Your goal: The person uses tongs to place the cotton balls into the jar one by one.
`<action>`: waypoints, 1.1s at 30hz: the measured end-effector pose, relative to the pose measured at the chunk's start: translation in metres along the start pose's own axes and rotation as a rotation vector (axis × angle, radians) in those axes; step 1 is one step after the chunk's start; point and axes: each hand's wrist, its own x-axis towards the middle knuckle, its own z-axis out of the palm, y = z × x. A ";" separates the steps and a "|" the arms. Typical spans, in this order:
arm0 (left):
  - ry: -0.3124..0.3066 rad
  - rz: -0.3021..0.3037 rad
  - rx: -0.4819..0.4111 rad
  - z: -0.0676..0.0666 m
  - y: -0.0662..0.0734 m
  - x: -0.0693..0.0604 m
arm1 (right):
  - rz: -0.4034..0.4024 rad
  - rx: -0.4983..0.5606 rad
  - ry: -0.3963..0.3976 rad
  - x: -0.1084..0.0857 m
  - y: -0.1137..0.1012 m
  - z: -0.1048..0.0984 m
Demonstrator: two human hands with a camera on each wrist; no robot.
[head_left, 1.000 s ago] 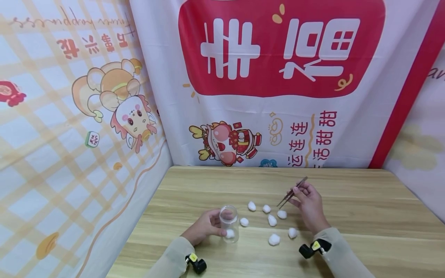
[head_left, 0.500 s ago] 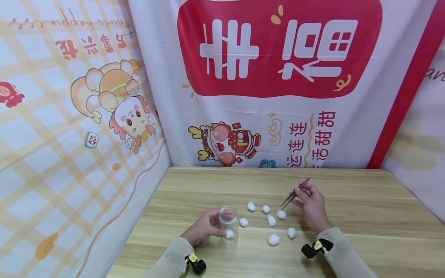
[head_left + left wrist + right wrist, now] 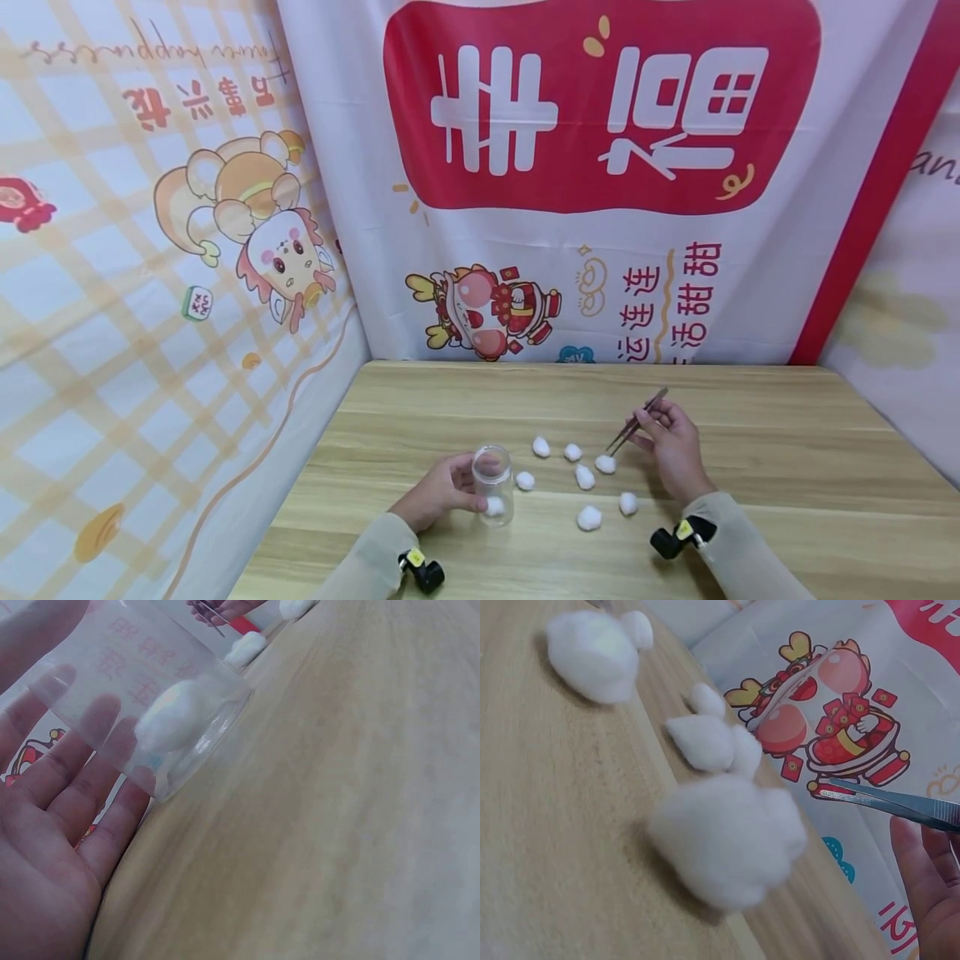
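Observation:
My left hand point(image 3: 446, 493) holds a clear jar point(image 3: 495, 483) upright on the table, thumb on one side and fingers behind it. One cotton ball point(image 3: 172, 716) lies inside at the bottom. My right hand point(image 3: 671, 446) pinches metal tweezers point(image 3: 637, 421) that slant down to the left. Their two tips stand slightly apart, right at a cotton ball point(image 3: 605, 465); whether they touch it I cannot tell. In the right wrist view the tweezers point(image 3: 900, 801) have nothing between their arms. Several more cotton balls point(image 3: 585, 477) lie scattered between the hands.
The wooden table point(image 3: 810, 450) runs back to a printed cloth wall point(image 3: 480, 225), with another patterned cloth point(image 3: 150, 333) at the left. Near my right sleeve lie two cotton balls, the closer one point(image 3: 589, 517) toward the front edge.
My right hand has shifted a little right, and the tweezer tips have come down to the cotton ball. The left hand and jar stay in place.

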 end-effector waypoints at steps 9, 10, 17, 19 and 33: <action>-0.001 -0.005 -0.007 0.000 0.002 0.000 | 0.009 -0.041 0.000 0.003 0.005 -0.003; 0.001 -0.007 -0.006 0.000 0.002 0.000 | 0.010 -0.044 0.004 0.002 0.005 -0.002; 0.006 -0.016 0.003 0.000 0.001 0.000 | 0.050 -0.084 0.015 0.002 0.011 -0.004; 0.007 -0.015 0.006 0.000 0.001 0.000 | 0.058 -0.098 0.020 0.002 0.013 -0.005; 0.020 -0.019 0.025 0.002 0.004 -0.002 | 0.073 -0.192 0.035 0.001 0.019 -0.007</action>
